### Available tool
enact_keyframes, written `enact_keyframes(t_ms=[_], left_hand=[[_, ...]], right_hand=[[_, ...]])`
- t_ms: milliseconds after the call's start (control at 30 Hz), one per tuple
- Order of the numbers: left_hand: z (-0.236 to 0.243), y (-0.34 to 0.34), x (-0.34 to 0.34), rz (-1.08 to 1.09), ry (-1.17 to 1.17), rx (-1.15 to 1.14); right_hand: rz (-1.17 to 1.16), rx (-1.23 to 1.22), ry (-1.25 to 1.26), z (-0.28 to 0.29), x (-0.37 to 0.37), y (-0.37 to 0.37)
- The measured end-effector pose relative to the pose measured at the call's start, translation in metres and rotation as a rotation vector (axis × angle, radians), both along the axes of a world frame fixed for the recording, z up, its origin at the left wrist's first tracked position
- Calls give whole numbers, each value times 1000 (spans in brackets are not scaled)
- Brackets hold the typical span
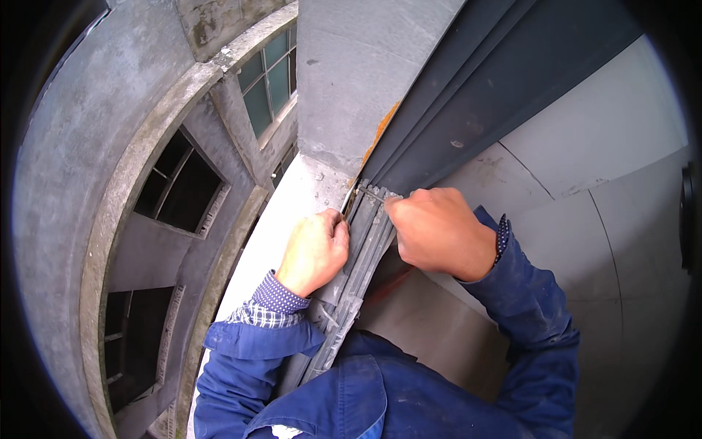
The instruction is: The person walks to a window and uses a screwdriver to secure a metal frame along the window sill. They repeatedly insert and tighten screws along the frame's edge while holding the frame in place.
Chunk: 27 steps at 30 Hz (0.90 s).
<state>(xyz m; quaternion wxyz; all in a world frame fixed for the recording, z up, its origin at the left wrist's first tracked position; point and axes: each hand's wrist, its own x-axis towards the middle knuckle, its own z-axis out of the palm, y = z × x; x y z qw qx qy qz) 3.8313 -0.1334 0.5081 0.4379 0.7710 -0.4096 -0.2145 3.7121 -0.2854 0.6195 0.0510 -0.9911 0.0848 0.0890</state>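
Observation:
A dark grey metal window frame's bottom track (358, 256) runs from my body up to the corner with its upright jamb (468, 88). My left hand (316, 250) is closed at the outer edge of the track, near that corner. Its fingertips are turned away, so what they pinch, if anything, is hidden. Across the track, my right hand (442, 230) is clenched in a fist around a thin metal rod (373, 194). The rod points left over the end of the track, and its other end is hidden inside the fist.
An orange-brown strip (381, 133) shows between the jamb and the grey outer wall (358, 66). On the left, beyond the pale ledge (252, 274), stands a concrete building with windows (179, 183). Light tiles (541, 219) cover the indoor side at right.

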Motion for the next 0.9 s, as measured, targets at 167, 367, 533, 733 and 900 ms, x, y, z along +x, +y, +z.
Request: enact_keyframes(t_ms=[167, 367, 533, 733, 900], left_hand=[[-2, 0, 0, -9, 1, 7], [-1, 2, -3, -4, -21, -13], [-3, 2, -5, -1, -32, -34], [-4, 4, -4, -11, -23, -37], [-4, 6, -8, 1, -6, -43]], right_hand=[[-5, -12, 11, -1, -4, 0], [-25, 4, 0, -6, -11, -4], [-73, 43, -33, -14, -18, -6], [-96, 102, -148, -26, -27, -5], [-159, 112, -32, -26, -32, -4]])
